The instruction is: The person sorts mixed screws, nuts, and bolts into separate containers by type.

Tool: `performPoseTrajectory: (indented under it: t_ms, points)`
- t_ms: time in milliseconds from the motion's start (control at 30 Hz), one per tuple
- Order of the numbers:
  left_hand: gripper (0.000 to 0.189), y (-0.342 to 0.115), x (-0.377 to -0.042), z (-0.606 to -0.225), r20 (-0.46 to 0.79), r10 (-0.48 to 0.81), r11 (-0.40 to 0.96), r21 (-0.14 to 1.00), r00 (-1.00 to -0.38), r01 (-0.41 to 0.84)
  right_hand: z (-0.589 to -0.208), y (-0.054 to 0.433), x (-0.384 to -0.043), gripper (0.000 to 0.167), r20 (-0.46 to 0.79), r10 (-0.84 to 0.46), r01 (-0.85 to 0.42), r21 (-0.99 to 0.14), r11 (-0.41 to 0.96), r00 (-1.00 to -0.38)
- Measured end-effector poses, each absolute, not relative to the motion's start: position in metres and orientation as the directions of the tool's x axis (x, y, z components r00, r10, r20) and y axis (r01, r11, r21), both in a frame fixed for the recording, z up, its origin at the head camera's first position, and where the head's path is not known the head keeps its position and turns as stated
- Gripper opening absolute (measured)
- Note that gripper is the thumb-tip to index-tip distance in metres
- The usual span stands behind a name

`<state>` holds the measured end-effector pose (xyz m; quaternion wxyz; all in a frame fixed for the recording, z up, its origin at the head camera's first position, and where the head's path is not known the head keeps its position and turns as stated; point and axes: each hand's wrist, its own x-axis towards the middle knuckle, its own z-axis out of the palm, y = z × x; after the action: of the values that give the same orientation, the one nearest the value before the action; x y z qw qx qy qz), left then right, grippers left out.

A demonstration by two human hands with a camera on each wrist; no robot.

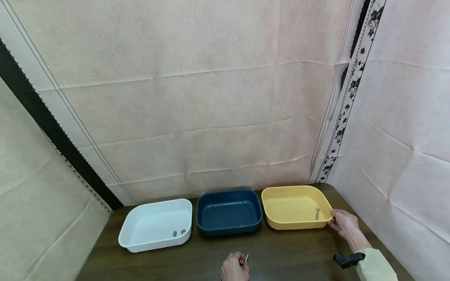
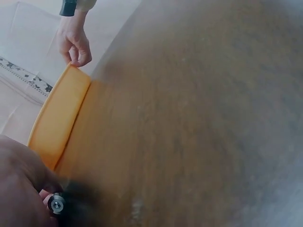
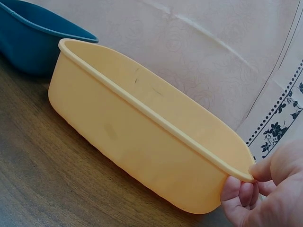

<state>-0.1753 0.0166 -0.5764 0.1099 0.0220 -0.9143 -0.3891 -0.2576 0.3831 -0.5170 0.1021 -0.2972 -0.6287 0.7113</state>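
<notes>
My left hand (image 1: pixel 233 268) holds a slim metal bolt (image 1: pixel 245 260) over the table's front part. In the left wrist view, the round, ringed end of the bolt (image 2: pixel 56 204) pokes out from the fingers, and the rest is hidden. At the right, my right hand (image 1: pixel 345 224) pinches the rim of a yellow plastic tray (image 1: pixel 295 226) at its front right corner, thumb over the edge and fingers curled outside. Inside that tray lies a long bolt-like metal piece (image 1: pixel 317 213).
A dark blue tray (image 1: pixel 230 231) with small thin pieces (image 1: pixel 240 224) stands in the middle. To its left, a white tray (image 1: pixel 154 246) contains two small metal pieces (image 1: pixel 174 233). Fabric walls (image 1: pixel 211 117) rise behind and beside the brown table (image 1: pixel 281 253).
</notes>
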Motion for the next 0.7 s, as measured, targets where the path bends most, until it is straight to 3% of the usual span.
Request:
performPoseTrajectory:
  t_ms: [700]
  points:
    - [0.023, 0.026, -0.195, -0.531, 0.419, -0.014, 0.597, 0.732, -0.908, 0.329, -0.519, 0.385, -0.259, 0.035, -0.291, 0.509, 0.247, -0.957, -0.153, -0.810]
